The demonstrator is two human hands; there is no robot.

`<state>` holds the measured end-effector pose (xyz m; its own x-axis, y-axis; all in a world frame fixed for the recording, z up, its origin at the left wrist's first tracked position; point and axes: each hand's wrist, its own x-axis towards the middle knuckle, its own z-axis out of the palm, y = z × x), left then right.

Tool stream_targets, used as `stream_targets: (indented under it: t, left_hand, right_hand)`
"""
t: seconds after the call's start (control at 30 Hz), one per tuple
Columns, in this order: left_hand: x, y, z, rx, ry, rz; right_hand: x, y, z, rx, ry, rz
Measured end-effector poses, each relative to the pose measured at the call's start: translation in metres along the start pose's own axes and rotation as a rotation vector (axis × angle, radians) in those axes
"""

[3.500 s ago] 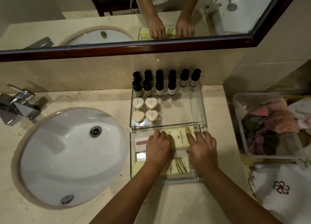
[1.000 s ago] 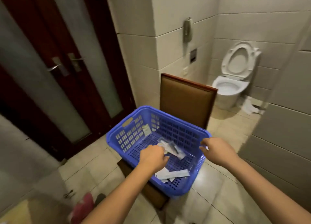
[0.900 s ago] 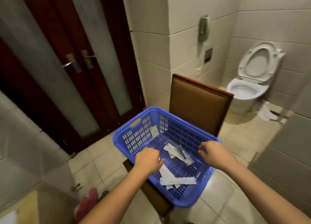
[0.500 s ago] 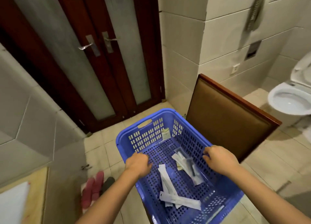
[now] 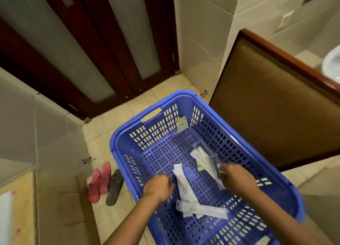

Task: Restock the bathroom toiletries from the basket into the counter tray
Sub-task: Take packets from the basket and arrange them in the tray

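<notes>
Just beside the right grip [image 5: 237, 178] lie clear packets [image 5: 203, 155].

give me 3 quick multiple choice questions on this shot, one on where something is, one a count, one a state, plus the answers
1. Where is the small cream box?
A) leaning on the far wall inside the basket
B) flat on the floor tiles
C) on top of the chair back

2. How many pink slippers lie on the floor?
A) one
B) two
C) four

3. How full is the basket?
A) heaped to the rim
B) turned upside down
C) a few packets scattered on its floor

Answers:
1 A, it stands against the perforated wall at the far end.
2 B, a pair lies beside one grey slipper.
3 C, most of the perforated floor shows between the packets.
</notes>
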<state>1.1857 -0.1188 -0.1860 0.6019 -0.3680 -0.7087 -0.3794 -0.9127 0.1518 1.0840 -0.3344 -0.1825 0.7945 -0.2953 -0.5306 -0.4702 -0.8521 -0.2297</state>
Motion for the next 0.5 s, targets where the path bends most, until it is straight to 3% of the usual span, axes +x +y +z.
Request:
stream_targets:
  t: [0.17, 0.33, 0.5]
  left_hand:
    - [0.078, 0.011, 0.020, 0.007, -0.107, 0.155]
    - [0.149, 0.010, 0.050, -0.092, -0.168, 0.138]
    - [0.183, 0.006, 0.076, -0.072, -0.210, 0.156]
  right_hand:
    - [0.048, -0.004, 0.054, 0.029, -0.058, 0.105]
    - [0.097, -0.009, 0.106, 0.097, -0.055, 0.201]
    - [0.123, -0.016, 0.142, 0.149, -0.155, 0.269]
